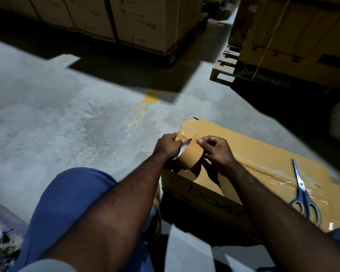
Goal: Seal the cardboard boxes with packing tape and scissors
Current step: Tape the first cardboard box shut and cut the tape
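Knee in blue cloth (71, 193) sits nearest, and past it both forearms reach to the tape roll (190, 156), held over the near left corner of the cardboard box (253, 150); whether the roll touches the box I cannot tell. The left hand (166, 146) curls round the roll's side. The right hand (216, 152) pinches at its upper edge, fingertips (201, 141) close together, apparently picking for the free end. The likely trouble lies there: in this dim light the end is hard to find, and a slanted pull could split off a sliver or fold the tape onto itself. Further right, the scissors (299, 181) lie closed on the film already on the box top, well apart from both hands; a sweeping right forearm could knock them off. Beyond lie concrete floor (67, 114) and stacked cartons (141, 20).
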Demonstrator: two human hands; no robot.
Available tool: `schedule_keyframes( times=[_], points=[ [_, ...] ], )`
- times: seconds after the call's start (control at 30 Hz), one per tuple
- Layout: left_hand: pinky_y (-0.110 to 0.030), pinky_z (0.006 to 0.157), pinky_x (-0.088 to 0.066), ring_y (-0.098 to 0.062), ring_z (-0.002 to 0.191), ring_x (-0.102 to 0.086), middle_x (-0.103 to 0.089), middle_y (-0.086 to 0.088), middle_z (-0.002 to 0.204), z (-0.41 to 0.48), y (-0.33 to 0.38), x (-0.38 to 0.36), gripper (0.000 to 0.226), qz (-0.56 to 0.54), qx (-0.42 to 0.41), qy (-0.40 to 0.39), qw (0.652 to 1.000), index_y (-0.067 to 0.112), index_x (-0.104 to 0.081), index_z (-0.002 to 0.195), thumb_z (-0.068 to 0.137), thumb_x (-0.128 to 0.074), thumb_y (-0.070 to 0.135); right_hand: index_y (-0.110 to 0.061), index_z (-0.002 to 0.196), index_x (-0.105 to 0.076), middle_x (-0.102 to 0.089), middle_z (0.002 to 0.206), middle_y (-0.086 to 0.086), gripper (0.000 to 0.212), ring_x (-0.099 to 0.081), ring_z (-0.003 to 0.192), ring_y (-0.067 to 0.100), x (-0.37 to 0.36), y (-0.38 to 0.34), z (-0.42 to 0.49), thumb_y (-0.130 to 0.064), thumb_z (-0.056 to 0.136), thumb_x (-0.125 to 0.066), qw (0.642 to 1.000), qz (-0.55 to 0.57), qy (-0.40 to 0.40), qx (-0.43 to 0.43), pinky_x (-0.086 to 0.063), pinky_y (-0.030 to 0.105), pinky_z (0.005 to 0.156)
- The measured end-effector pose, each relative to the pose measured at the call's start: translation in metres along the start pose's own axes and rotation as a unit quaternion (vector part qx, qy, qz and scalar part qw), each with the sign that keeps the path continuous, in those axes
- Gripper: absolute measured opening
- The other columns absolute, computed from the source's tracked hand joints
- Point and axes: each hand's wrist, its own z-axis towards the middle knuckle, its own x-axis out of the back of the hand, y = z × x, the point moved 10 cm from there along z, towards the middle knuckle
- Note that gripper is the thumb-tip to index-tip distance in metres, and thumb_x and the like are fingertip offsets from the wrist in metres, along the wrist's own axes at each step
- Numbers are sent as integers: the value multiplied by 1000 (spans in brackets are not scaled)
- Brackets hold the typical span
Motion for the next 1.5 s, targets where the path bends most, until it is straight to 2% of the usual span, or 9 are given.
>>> schedule_keyframes(
  times=[0.07, 0.23, 0.37, 0.5, 0.6, 0.8, 1.03, 1.3, 1.5],
  points=[
    [-30, 71, -47, -31, 98, -68, -74, -12, 107, -5, -11, -3, 44, -9, 25, -14, 1000, 14, -75, 100, 91, -64, 55, 1, 93, -72, -68, 81, 12, 19, -58, 69, 20, 1, -1, -2, -17, 98, -67, 1000, -10, 3, -3, -46, 32, 61],
    [-34, 79, -51, -31, 95, -65, -69, -10, 99, -24, -29, 4, 52, -65, 70, -7, 995, 11, -74, 98, 99, -48, 56, 3, 93, -71, -66, 78, 11, 21, -57, 66, 19, 0, 0, -4, -17, 97, -68, 1000, -9, 11, -7, -46, 31, 59],
    [-35, 65, -43, -30, 83, -65, -67, -7, 77, -41, -8, 47, 49, -90, -1, 129, 987, 9, -60, 72, 102, -50, 47, 1, 89, -71, -62, 73, 13, 22, -56, 60, 21, -8, -6, 0, -20, 95, -71, 1000, -20, 5, -5, -46, 32, 56],
    [-31, 64, -51, -17, 72, -65, -69, 1, 76, -73, 23, 63, 43, -200, -95, 101, 970, 13, -70, 86, 100, -55, 50, -5, 78, -71, -61, 62, 6, 23, -52, 55, 18, -27, -30, 6, -20, 95, -72, 998, -56, 24, 22, -45, 29, 53],
    [-41, 60, -59, -19, 73, -70, -71, 1, 80, -91, 25, 62, 41, -165, -135, 46, 976, 18, -71, 95, 93, -58, 56, -6, 74, -71, -60, 56, -3, 22, -49, 51, 12, -47, -45, 15, -16, 94, -73, 997, -75, 15, 26, -43, 27, 53],
    [-30, 55, -36, -27, 73, -61, -59, -4, 70, -101, 9, 95, 50, -24, -30, 97, 995, 9, -62, 78, 94, -57, 56, -15, 67, -75, -64, 51, -4, 25, -58, 48, 9, -54, -76, 49, -27, 89, -79, 977, -204, 58, 37, -49, 28, 58],
    [-34, 78, -48, -26, 95, -61, -66, -3, 103, -81, 23, 97, 34, -13, -1, 77, 997, 20, -62, 104, 97, -53, 52, -13, 87, -78, -74, 79, 1, 22, -70, 78, 18, -31, -81, 104, -35, 89, -78, 952, -294, 89, 16, -60, 37, 75],
    [-24, 51, -28, -13, 63, -49, -54, 0, 72, -61, 28, 94, 34, 103, 25, 89, 990, 13, -63, 87, 99, -46, 41, -14, 98, -78, -75, 90, 2, 22, -72, 81, 19, -11, -58, 142, -34, 89, -78, 950, -289, 116, -1, -63, 44, 82],
    [-25, 54, -31, -20, 78, -56, -65, -6, 92, -60, 29, 87, 26, 139, 34, 57, 988, 15, -60, 95, 99, -48, 38, -12, 100, -79, -76, 91, 3, 23, -72, 81, 18, -13, -51, 166, -32, 88, -80, 941, -315, 120, 3, -62, 41, 86]
  ],
)
